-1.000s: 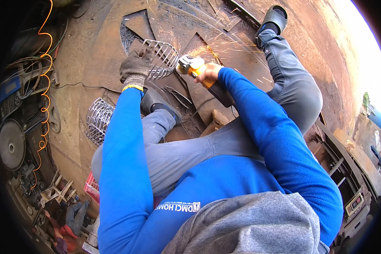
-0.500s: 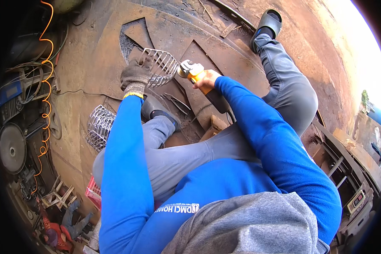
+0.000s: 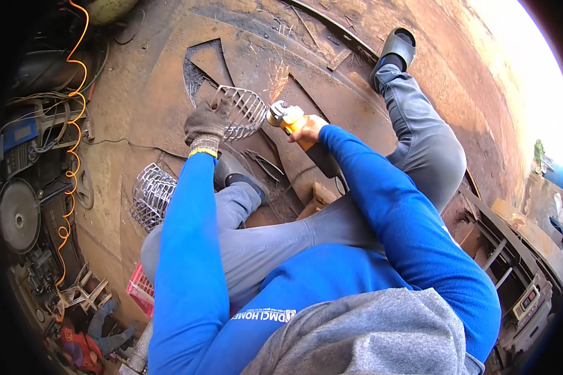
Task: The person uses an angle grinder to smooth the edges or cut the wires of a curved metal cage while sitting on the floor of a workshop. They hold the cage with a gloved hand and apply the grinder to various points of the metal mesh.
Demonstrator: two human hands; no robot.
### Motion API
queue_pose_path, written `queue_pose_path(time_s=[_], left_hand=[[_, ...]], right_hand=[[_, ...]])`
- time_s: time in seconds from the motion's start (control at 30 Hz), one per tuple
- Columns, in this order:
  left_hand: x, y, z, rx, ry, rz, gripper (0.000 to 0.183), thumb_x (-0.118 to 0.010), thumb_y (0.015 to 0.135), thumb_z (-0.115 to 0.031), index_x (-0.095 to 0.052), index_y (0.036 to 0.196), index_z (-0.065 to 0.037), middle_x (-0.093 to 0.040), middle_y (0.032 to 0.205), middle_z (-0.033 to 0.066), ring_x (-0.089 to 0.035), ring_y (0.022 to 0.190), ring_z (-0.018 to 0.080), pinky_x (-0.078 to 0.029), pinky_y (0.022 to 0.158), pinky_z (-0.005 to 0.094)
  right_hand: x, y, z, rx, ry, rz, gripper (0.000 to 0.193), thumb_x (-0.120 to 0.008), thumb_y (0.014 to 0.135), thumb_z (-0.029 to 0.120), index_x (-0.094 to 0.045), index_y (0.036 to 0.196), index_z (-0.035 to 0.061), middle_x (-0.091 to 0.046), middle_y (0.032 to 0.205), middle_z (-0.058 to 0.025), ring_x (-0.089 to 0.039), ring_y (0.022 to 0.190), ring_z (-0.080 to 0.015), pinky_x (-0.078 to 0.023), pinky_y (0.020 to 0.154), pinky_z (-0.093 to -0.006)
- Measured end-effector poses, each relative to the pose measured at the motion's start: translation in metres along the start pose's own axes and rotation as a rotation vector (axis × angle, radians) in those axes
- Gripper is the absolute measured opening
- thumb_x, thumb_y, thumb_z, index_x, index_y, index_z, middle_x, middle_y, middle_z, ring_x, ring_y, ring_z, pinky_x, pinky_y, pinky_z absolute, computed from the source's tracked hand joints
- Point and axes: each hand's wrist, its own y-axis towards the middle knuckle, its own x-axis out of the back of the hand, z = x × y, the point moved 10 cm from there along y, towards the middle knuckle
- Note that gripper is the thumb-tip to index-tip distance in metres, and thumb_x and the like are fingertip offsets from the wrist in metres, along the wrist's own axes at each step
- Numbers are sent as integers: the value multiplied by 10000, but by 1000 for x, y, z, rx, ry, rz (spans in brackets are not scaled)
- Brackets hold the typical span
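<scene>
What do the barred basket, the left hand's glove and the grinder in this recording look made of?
Basket: apparently bare metal, perhaps steel; thin grey bars with a dull sheen.
Glove: probably knitted fabric; matte grey-brown, with a ribbed-looking cuff edged in yellow.
Grinder: likely plastic housing, yellow and black; the silvery head looks like metal.

Two hands (image 3: 204, 124), one grinder (image 3: 306, 144)

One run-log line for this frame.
left hand: gloved, holds wire basket | right hand: bare, grips angle grinder | sparks visible
</scene>
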Motion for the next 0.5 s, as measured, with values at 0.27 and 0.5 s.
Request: queue_pose_path(time_s=[0.27,0.5], left_hand=[[3,-4,-6,65,46,53,679,-605,861,-746,-716,1112,-125,-743,1067,184,-706,1022,407,-546,867,509],[9,-10,-6,57,-21,69,734,-577,880,-748,-695,1167,-83,-727,1152,199,-691,1092,396,-538,927,490]], right_hand=[[10,0,1,69,89,5,644,-890,672,438,-723,1177,76,-743,1090,-123,-680,1023,-233,-507,941,-326],[9,-7,13,20,24,63,632,-886,655,459,-741,1130,68,-742,1083,-127,-680,1020,-244,-511,917,-340]])
